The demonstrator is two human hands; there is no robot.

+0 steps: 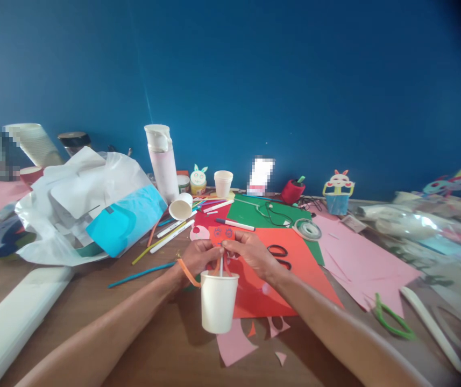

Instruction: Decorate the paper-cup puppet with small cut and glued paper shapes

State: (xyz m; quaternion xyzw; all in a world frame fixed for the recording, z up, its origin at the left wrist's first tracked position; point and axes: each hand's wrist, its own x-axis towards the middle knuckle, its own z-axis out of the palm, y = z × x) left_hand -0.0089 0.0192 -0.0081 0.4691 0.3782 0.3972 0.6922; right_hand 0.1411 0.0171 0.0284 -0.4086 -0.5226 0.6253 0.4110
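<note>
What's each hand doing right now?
Left hand: closed, pinching the orange paper piece with drawn eyes above a white paper cup.
Right hand: closed, pinching the same piece.

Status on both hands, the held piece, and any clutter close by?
Left hand and right hand pinching orange paper face. White cup just below. Black-handled scissors near right hand, on red-orange sheet.

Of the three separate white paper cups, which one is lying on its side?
The middle cup, beside the white pens: its mouth points outward, while the front cup and the rear cup have theirs facing up.
</note>
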